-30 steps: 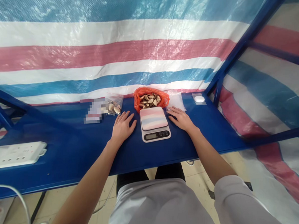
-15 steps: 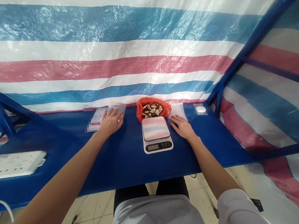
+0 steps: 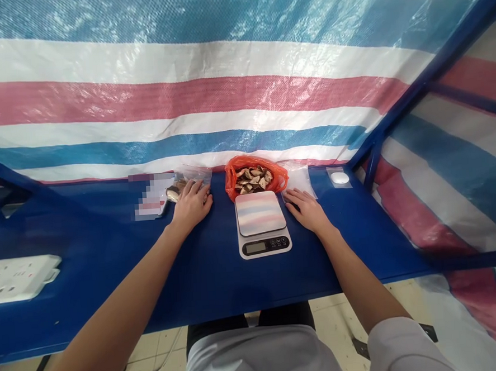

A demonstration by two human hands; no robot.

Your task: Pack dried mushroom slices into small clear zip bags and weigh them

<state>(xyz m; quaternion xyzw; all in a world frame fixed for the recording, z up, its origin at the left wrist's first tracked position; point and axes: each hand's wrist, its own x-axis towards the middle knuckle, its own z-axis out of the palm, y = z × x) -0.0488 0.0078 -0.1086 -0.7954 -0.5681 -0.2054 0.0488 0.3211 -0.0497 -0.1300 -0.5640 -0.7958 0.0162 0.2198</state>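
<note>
1. Your two hands: left hand [image 3: 192, 204], right hand [image 3: 309, 211].
2. One scale [image 3: 261, 215].
3. One orange bag [image 3: 280, 177]; its overlapping mushroom slices [image 3: 254, 179] can't be counted.
4. One clear bag [image 3: 188, 175] at your left; translucent plastic [image 3: 304, 179], number unclear.
5. One white disc [image 3: 339, 177].
6. One power strip [image 3: 20, 278].

Scale [image 3: 261, 221] on table [image 3: 187, 290] — mushroom pieces [image 3: 254, 179] in bag [image 3: 230, 180] just behind, power strip [image 3: 20, 279] left

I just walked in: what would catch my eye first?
Probably the striped red, white and blue sheet behind the table. Next, the bright orange-red bag of sliced pieces, just behind the white scale. The left hand and right hand lie on either side of that scale.
</note>
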